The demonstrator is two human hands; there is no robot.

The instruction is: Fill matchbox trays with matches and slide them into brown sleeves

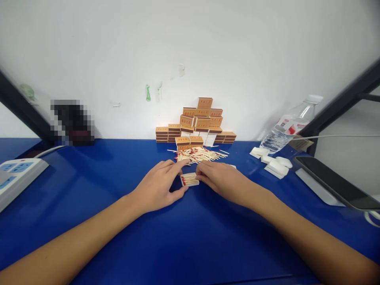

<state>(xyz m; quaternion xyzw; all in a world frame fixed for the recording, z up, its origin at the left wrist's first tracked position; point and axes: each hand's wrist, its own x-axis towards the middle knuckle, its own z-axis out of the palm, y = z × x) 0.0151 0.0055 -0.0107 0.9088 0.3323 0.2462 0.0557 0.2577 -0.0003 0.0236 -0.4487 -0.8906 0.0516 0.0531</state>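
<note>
A small white matchbox tray with red-headed matches in it sits on the blue table. My left hand is at its left end, thumb against the near edge and the other fingers curved round the far side. At the right end is my right hand, its fingertips pinched together over the tray; what they hold is hidden. Just beyond both hands lies a loose pile of matches. A white piece shows partly behind my right hand.
Stacked matchboxes stand against the wall behind the pile. To the right are a tilted water bottle, several white pieces and a phone on a white support. A power strip lies at the left.
</note>
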